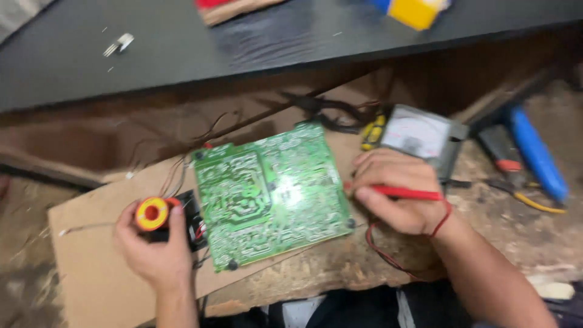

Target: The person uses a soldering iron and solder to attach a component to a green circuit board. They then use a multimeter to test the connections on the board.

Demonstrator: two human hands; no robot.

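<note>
1. Along top edge, on black shelf (182,42): red-and-tan package corner (234,7) centre-left, yellow-and-blue box corner (413,11) to its right; both cropped, printing not readable. Small metal part (119,44) lying far left on same shelf.
2. Below, on brown cardboard sheet (91,273): green circuit board (272,191), solder side up, tilted slightly, black corner feet showing.
3. Right of board's top corner: grey analogue meter (425,136) with pale dial face, yellow plugs (373,130) just beside it.
4. Far right on rough workbench (522,237): blue-handled tool (537,155), blurred.
5. Left hand (155,246): fingers curled, thumb up, gripping yellow solder spool (152,212) with red centre, just beside board's left edge.
6. Right hand (398,191): fingers pinched narrow around red probe (404,192), held pen-style, tip end at board's right edge; actual contact not discernible through blur.
7. Red lead wire (388,255) looping under right wrist; red thread band at that wrist.
</note>
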